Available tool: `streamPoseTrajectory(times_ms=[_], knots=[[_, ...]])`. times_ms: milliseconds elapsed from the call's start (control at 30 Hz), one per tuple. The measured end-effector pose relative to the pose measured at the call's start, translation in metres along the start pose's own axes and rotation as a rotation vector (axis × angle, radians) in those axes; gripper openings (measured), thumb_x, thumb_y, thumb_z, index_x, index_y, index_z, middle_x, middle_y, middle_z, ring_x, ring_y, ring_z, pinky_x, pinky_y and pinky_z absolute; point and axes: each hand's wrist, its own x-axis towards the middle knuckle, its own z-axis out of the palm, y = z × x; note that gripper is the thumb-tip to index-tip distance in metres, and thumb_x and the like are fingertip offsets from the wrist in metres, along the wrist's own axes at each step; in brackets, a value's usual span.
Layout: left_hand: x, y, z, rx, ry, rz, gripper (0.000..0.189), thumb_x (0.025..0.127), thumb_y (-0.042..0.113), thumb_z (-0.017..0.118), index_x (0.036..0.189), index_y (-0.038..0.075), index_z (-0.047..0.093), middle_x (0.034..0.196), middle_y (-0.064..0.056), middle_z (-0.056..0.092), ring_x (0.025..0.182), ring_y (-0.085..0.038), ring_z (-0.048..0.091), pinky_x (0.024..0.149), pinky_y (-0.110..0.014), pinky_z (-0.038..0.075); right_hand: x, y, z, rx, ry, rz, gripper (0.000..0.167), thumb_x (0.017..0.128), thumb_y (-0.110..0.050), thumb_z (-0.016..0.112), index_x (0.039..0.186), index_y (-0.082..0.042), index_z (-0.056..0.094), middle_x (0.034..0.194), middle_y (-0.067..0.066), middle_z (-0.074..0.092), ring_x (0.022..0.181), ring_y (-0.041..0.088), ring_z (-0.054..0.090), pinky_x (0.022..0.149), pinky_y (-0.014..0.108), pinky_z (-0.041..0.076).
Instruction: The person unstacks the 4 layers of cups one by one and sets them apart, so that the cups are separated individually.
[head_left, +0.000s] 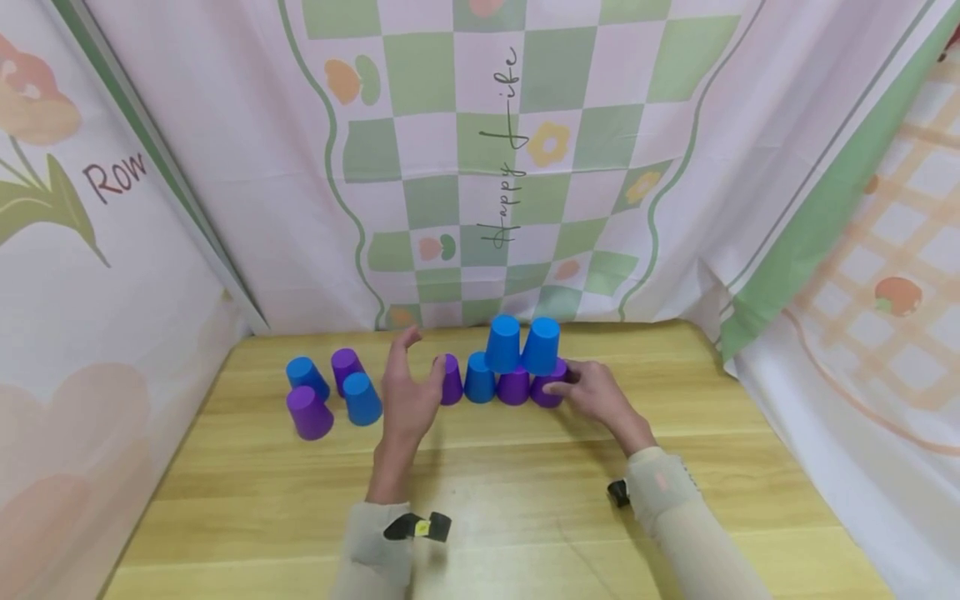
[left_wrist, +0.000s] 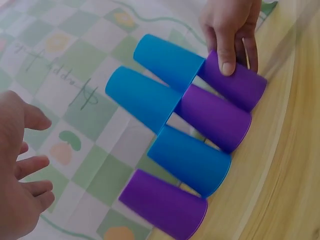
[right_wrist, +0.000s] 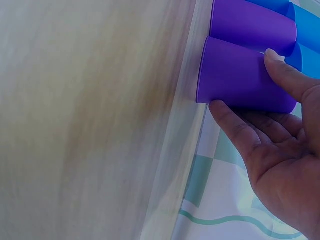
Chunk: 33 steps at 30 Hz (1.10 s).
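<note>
Pale grey sleeves (head_left: 697, 525) lie nearest the camera, reaching over a wood-grain tabletop (head_left: 525, 492). At far left, four upside-down plastic cups stand bunched: a blue rear cup (head_left: 307, 377), a purple front cup (head_left: 310, 414), a purple rear cup (head_left: 346, 367) and a blue front cup (head_left: 363, 400). Next comes the left hand (head_left: 411, 400), fingers spread and loosely bent, holding nothing. Just right of it begins a row of four inverted cups: a purple end cup (head_left: 452, 382), a blue base cup (head_left: 480, 379), a purple middle cup (head_left: 513, 387) and a purple right-end cup (head_left: 546, 392). Two blue cups stand on top: the left upper cup (head_left: 503, 343) bridges the blue and middle purple ones, the right upper cup (head_left: 542, 346) the two right-hand purples. The right hand (head_left: 600, 392) grips the right-end cup, thumb on the near side, other fingers behind.

The cups look light, thin-walled and fairly stiff, probably a little slick and easily knocked. Opposite sides below the closed end seem the best hold, with gentle pressure, since a squeeze or tilt at the right end could unsettle the cup above.
</note>
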Motion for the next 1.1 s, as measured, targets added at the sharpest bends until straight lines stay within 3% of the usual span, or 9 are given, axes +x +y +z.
streamPoseTrajectory(times_ms=[333, 633, 867, 1100], knots=[[-0.002, 0.006, 0.023, -0.016, -0.102, 0.018, 0.059, 0.097, 0.009, 0.075, 0.15, 0.008, 0.05, 0.146, -0.012, 0.06, 0.143, -0.031, 0.052, 0.121, -0.056, 0.042, 0.0, 0.002, 0.002, 0.012, -0.005, -0.001, 0.048, 0.093, -0.034, 0.081, 0.131, -0.005, 0.073, 0.119, 0.017, 0.078, 0.087, 0.022, 0.068, 0.077, 0.036, 0.058], [0.007, 0.01, 0.045, 0.005, -0.197, 0.057, 0.07, 0.095, 0.01, 0.078, 0.155, 0.004, 0.044, 0.156, -0.017, 0.051, 0.148, -0.036, 0.047, 0.12, -0.055, 0.044, 0.0, 0.003, 0.001, 0.009, 0.002, -0.001, 0.049, 0.094, -0.034, 0.081, 0.134, -0.005, 0.071, 0.121, 0.017, 0.077, 0.095, 0.025, 0.072, 0.084, 0.043, 0.061], [0.016, 0.018, 0.061, 0.049, -0.274, -0.01, 0.082, 0.094, 0.015, 0.08, 0.162, 0.012, 0.035, 0.163, -0.014, 0.043, 0.152, -0.034, 0.041, 0.123, -0.053, 0.04, 0.0, 0.001, 0.0, 0.026, -0.005, 0.008, 0.045, 0.094, -0.032, 0.08, 0.13, -0.006, 0.073, 0.116, 0.015, 0.078, 0.089, 0.021, 0.072, 0.078, 0.038, 0.061], [0.023, 0.016, 0.078, 0.051, -0.323, -0.084, 0.081, 0.097, 0.017, 0.077, 0.164, 0.016, 0.032, 0.166, -0.009, 0.04, 0.155, -0.03, 0.037, 0.125, -0.051, 0.037, -0.001, 0.001, 0.001, 0.014, 0.0, 0.006, 0.046, 0.095, -0.032, 0.08, 0.132, -0.006, 0.072, 0.12, 0.016, 0.077, 0.098, 0.025, 0.074, 0.085, 0.043, 0.062]])
